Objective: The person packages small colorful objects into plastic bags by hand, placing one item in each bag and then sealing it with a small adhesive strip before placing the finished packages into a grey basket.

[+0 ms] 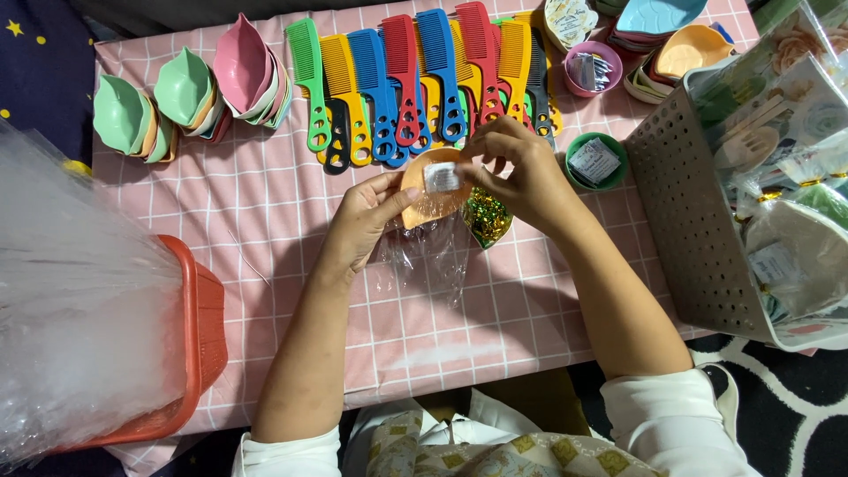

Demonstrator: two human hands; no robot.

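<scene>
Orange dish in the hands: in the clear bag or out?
Partly in. The orange dish sits at the mouth of the clear bag, held by the left hand and right hand; the bag hangs crumpled below.

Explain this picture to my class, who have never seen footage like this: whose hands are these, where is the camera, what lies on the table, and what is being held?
There is one picture, taken by a camera worn on a person's head, looking down at their own two bare hands. No machine is involved.

The left hand and the right hand together hold an orange leaf-shaped dish with a small white packet on it, partly inside a clear plastic bag. A green and gold shiny piece sits just beneath.

They work over a table with a pink checked cloth. On it lie a row of coloured combs, stacks of leaf-shaped dishes, and small round cups holding packets. A red basket of clear wrap stands at the left, and a grey perforated basket of wrapped bundles at the right.
</scene>
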